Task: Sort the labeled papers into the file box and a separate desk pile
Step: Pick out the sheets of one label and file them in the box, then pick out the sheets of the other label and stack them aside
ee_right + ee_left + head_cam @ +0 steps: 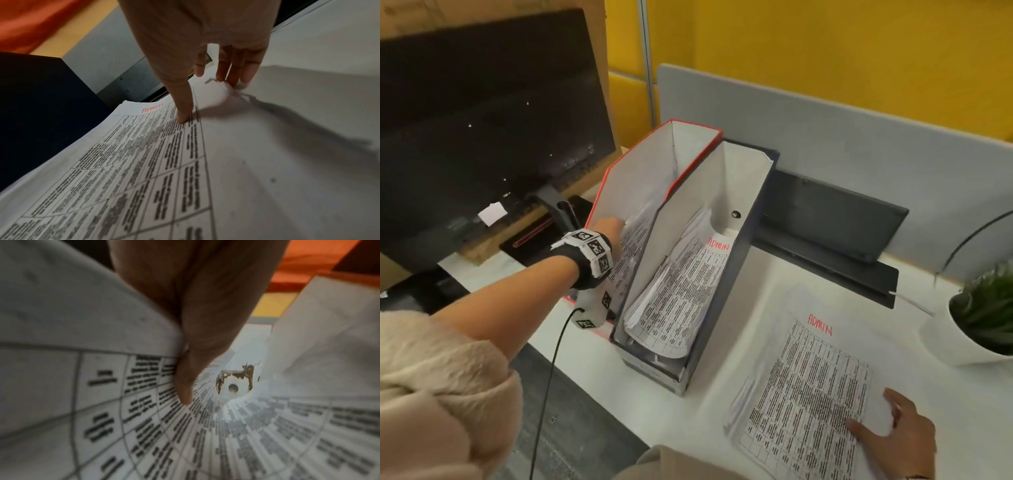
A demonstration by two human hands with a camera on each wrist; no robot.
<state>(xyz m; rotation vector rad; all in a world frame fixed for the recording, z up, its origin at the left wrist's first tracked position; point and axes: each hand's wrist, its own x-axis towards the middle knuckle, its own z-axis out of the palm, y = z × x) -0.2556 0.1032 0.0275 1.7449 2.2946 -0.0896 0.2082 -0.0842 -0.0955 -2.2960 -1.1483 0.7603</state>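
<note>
Two file boxes stand side by side on the desk. The dark blue box point(703, 339) holds curled printed papers point(681, 294) labelled ADMIN. My left hand point(610, 226) reaches into the red-edged box point(640, 178) beside it. In the left wrist view my thumb point(185, 382) pinches a printed sheet point(102, 386) that curves inside that box. My right hand point(883, 421) lies with straight fingers on the desk pile point(808, 394), also labelled ADMIN. My thumb tip point(183, 119) touches the pile's top sheet point(144, 162), and the other fingertips point(232, 81) touch down at its far edge.
A dark monitor point(482, 137) stands at the left behind the boxes. A grey partition point(825, 130) runs along the desk's back, with a dark flat device point(832, 222) before it. A potted plant point(986, 315) sits at the right edge.
</note>
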